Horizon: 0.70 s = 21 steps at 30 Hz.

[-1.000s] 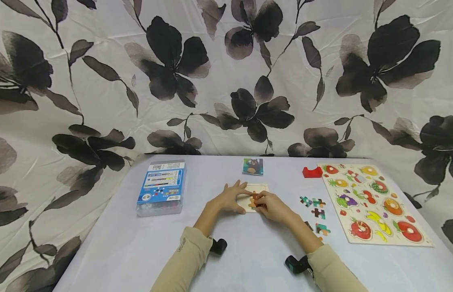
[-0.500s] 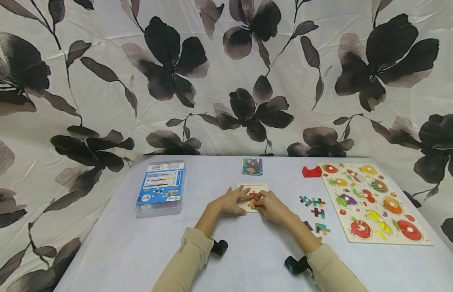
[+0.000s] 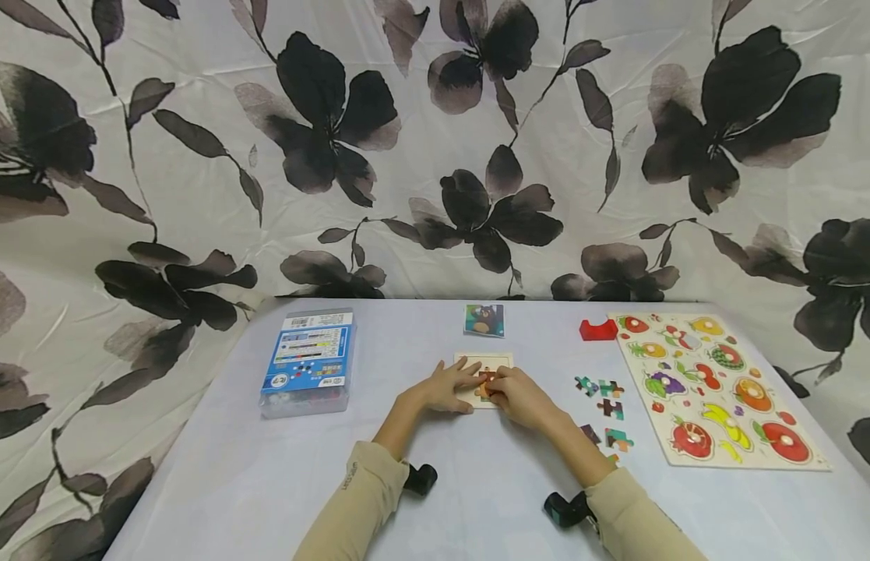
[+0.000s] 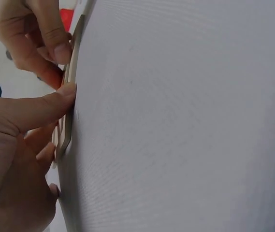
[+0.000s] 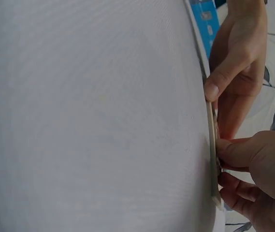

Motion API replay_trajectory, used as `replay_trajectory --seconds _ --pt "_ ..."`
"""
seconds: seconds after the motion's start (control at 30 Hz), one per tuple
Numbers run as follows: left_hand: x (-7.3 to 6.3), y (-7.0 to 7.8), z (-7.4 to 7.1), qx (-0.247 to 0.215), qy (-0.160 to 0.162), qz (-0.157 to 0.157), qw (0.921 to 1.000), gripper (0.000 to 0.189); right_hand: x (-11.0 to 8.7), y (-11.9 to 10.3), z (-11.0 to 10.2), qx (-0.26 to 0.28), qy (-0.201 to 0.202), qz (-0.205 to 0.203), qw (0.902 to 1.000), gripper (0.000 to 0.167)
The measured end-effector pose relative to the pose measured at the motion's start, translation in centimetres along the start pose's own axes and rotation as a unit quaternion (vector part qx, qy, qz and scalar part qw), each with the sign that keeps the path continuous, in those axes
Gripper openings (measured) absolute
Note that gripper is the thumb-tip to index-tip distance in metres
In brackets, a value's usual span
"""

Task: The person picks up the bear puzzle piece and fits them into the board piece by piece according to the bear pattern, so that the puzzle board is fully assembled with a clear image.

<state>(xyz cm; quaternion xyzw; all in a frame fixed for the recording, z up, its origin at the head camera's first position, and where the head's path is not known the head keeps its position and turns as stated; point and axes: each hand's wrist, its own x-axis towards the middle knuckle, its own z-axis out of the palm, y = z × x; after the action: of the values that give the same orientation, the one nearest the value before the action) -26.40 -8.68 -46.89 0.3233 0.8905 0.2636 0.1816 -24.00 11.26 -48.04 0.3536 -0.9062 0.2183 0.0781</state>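
A small pale wooden puzzle tray (image 3: 503, 359) lies flat mid-table with brown and orange jigsaw pieces (image 3: 484, 393) inside. My left hand (image 3: 449, 387) steadies it from the left, fingers spread across the tray; in the left wrist view its thumb (image 4: 62, 99) lies along the near edge. From the right, my right hand (image 3: 524, 396) pinches a brown puzzle piece at the tray's inside, mostly covered by the fingers. In the right wrist view, its thumb and fingers (image 5: 234, 152) meet close over the tray (image 5: 213, 159).
Several loose puzzle pieces (image 3: 611, 409) lie right of the tray, some beside my right forearm. A bear picture card (image 3: 485, 320) is behind it. Farther right are a red block (image 3: 599, 330) and a fruit board (image 3: 687, 378). A blue-labelled plastic box (image 3: 308, 362) stands left.
The left hand's raised fingers have lowered onto the tray. My right hand stays at the same spot, fingers shifting slightly over the piece.
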Motion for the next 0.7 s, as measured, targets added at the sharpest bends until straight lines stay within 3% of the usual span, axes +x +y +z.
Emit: replay_trajectory --seconds 0.2,0.7 --pt "-0.10 0.10 0.15 -0.014 0.011 0.011 0.9998 0.065 -0.14 -0.16 -0.15 -0.001 -0.016 0.013 0.9998 0.023" --pt "0.03 -0.07 0.07 -0.005 0.004 0.002 1.0000 0.068 -0.30 0.33 -0.15 0.053 -0.033 0.019 0.9979 0.026"
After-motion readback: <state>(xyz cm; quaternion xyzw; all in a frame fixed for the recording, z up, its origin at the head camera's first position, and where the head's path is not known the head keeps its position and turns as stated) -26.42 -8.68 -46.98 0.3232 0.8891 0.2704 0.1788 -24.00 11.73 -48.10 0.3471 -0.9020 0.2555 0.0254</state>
